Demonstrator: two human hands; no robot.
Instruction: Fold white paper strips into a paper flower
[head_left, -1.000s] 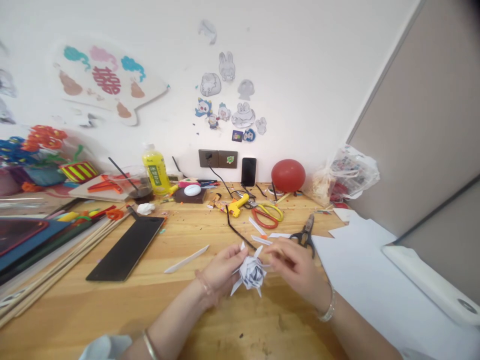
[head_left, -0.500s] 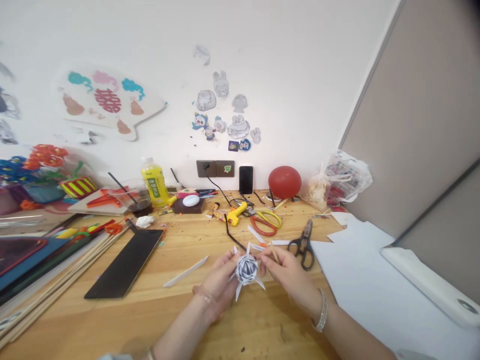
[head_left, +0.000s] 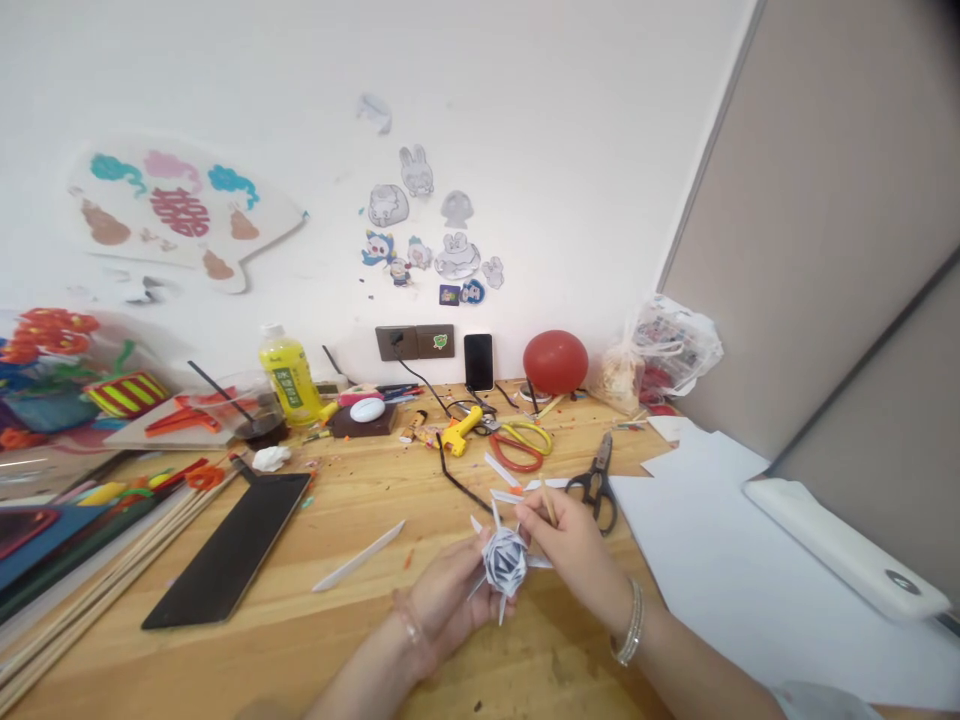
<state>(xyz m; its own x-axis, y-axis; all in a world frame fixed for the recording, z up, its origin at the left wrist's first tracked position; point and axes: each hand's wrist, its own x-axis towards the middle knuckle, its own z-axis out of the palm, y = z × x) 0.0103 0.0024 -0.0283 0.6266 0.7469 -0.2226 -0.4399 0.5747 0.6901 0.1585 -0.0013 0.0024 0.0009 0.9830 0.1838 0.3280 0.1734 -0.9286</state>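
Note:
My left hand (head_left: 451, 598) is closed around a folded paper flower (head_left: 505, 560), white with dark markings, whose pointed strips stick out all round. Its underside is hidden by my fingers. At the flower's upper right edge, my right hand (head_left: 564, 532) has its thumb and fingers pinched together, with a thin wooden stick (head_left: 549, 500) held between them. A strip of the flower lies close to those fingertips; whether they grip it too, I cannot make out. Black-handled scissors (head_left: 597, 488) lie just beyond my right hand. A loose white paper strip (head_left: 360, 556) rests left of my left hand.
White paper sheets (head_left: 705, 560) and a long white device (head_left: 840, 545) cover the right side. Behind are a yellow glue gun (head_left: 462, 430), red-and-yellow scissors (head_left: 521, 450), a red balloon (head_left: 555, 362) and a drink bottle (head_left: 289, 380). A black board (head_left: 229, 550) and wooden rods (head_left: 112, 570) lie left.
The flower has turned in my left hand, and its strips point differently. Both hands stay close together, the right still with the stick. The whole view has shifted slightly.

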